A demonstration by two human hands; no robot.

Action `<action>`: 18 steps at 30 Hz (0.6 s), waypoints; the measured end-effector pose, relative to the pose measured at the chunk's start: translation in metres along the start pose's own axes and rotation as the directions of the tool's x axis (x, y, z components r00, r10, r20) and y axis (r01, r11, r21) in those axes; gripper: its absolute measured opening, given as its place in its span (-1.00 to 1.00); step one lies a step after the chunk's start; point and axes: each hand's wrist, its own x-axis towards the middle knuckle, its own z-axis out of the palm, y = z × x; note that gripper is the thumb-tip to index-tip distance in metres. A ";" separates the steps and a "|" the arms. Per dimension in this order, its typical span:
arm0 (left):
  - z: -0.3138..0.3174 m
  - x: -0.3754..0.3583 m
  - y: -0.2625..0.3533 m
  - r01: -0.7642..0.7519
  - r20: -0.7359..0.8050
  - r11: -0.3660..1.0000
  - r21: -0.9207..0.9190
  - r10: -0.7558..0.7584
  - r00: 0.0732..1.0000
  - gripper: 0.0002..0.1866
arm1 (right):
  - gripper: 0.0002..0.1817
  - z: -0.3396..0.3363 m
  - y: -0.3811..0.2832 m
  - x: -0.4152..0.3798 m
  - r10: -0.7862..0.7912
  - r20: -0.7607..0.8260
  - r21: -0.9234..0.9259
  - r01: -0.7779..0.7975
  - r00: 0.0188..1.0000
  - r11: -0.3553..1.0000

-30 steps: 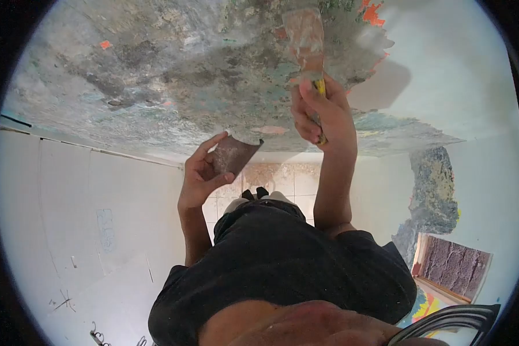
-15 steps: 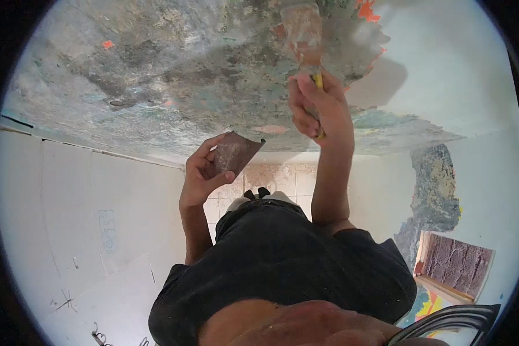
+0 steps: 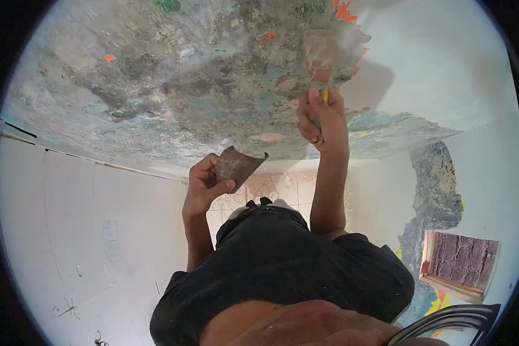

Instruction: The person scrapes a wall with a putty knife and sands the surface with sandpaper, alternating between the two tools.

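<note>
My right hand [image 3: 324, 118] is wrapped round the yellow-and-dark handle of a putty knife [image 3: 320, 55], its wide, smeared blade pointing up against the wall. Motion blurs the blade, which overlaps the rough patch close to the edge of the white coating. Lower down, my left hand [image 3: 205, 181] pinches a curled brown sheet of sandpaper [image 3: 240, 168] between thumb and fingers, apart from the putty knife. Mottled grey and green, the stripped wall surface [image 3: 173, 75] spreads in front of both hands, with small orange spots showing.
Smooth white coating [image 3: 444, 63] covers the wall at the right. Another bare grey strip [image 3: 435, 184] runs down the right side wall above a small framed opening [image 3: 464, 262]. Pale panels [image 3: 75, 213] with pen marks stand at the left. Tiled floor [image 3: 288, 185] lies below, dusty brown in places.
The putty knife has moved down and slightly right over the wall in my right hand. My left hand keeps the sandpaper, and the whole view has shifted a little.
</note>
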 end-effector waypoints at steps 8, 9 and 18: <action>-0.002 -0.002 0.002 -0.005 0.046 1.000 0.011 0.005 0.999 -0.72 | -0.51 0.012 -0.011 0.013 0.015 0.096 0.046 -0.019 0.995 0.999; -0.001 -0.002 0.003 0.000 0.050 1.000 0.017 -0.001 0.999 -0.73 | -0.47 0.015 -0.013 0.012 0.029 0.091 0.052 -0.034 0.995 0.998; -0.002 -0.004 0.003 0.021 0.072 1.000 0.022 -0.023 0.997 -0.72 | -0.41 0.018 -0.009 0.007 0.066 0.105 0.110 -0.078 0.992 0.991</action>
